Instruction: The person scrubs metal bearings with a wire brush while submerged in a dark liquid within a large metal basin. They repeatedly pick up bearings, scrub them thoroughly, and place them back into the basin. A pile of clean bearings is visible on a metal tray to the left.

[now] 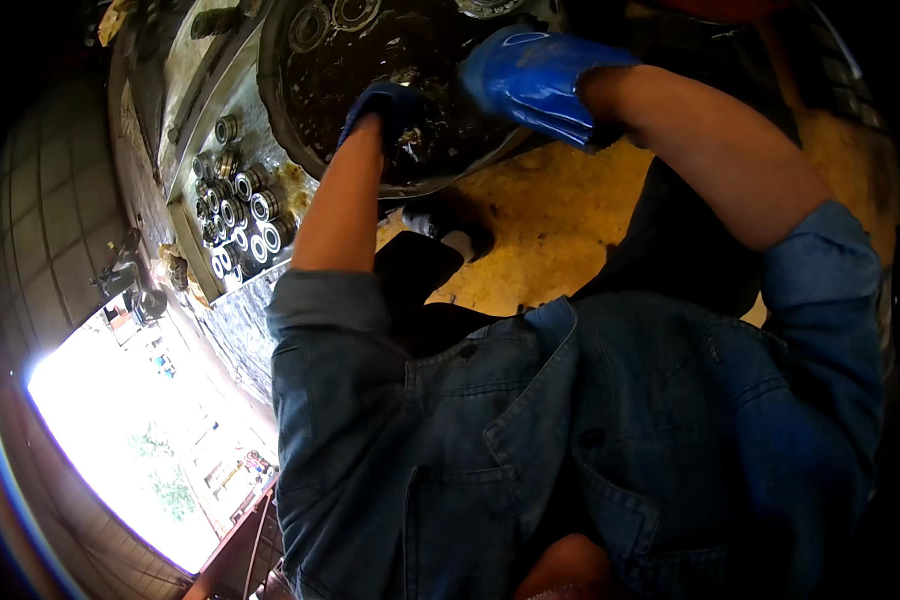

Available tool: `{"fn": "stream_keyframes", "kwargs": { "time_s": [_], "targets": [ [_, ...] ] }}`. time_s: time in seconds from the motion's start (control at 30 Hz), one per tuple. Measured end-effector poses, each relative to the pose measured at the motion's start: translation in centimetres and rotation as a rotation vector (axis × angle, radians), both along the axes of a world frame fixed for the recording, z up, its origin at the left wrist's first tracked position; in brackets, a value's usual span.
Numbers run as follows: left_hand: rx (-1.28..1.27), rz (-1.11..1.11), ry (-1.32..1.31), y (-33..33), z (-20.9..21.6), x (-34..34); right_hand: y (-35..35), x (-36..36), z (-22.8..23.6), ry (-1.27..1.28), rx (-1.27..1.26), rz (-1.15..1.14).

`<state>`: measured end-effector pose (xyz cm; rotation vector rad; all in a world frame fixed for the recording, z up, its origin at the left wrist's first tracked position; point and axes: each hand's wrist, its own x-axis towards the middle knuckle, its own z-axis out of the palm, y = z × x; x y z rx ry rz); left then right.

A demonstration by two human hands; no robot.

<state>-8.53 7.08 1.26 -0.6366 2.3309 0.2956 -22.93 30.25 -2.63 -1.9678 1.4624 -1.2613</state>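
My left hand (pixel 385 106), in a dark blue glove, reaches into a wide round basin (pixel 425 188) of dark, oily liquid. Shadow hides its fingers, and a small glinting patch (pixel 408 133) shows just beside it. To the right, my right hand (pixel 520 78) wears a loose, shiny blue rubber glove and is over the basin's right part. Its fingertips are blurred and turned away, so whether it grips anything is not visible. Two ring-shaped bearings (pixel 310 27) lie at the basin's far left, and another metal ring (pixel 489 4) sits at its far edge.
Left of the basin, a metal tray (pixel 232 100) holds several shiny ball bearings (pixel 247 183), bunched together. Yellowish, stained floor (pixel 540 215) shows below the basin, with a dark shoe (pixel 475 232) on it. A bright opening (pixel 145 430) is at the lower left.
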Motion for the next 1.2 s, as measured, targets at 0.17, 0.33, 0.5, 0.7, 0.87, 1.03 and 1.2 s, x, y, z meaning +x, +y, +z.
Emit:
{"fn": "stream_keyframes", "kwargs": {
  "time_s": [0.17, 0.33, 0.5, 0.7, 0.87, 1.03, 1.2],
  "targets": [
    [-0.319, -0.077, 0.041, 2.0, 1.2, 1.7, -0.6, 2.5, 4.5, 0.707, 0.275, -0.309],
    [-0.062, -0.071, 0.332, 0.7, -0.3, 1.9, 0.8, 0.4, 1.9, 0.233, -0.052, -0.110],
    [-0.177, -0.248, 0.283, 2.1, 0.7, 2.4, 0.2, 1.3, 4.5, 0.235, 0.219, -0.063],
    [-0.229, -0.148, 0.106, 2.0, 0.3, 0.2, 1.0, 0.6, 2.2, 0.285, 0.201, -0.098],
    [-0.130, 0.076, 0.128, 1.3, 1.5, 2.6, -0.3, 0.9, 2.6, 0.133, 0.490, 0.012],
    [-0.373, -0.593, 0.094, 1.6, 0.1, 2.2, -0.2, 1.3, 0.2, 0.129, 0.367, -0.105],
    [0.107, 0.469, 0.072, 0.1, -0.1, 1.3, 1.3, 0.6, 3.1, -0.179, 0.473, -0.021]
  ]
}}
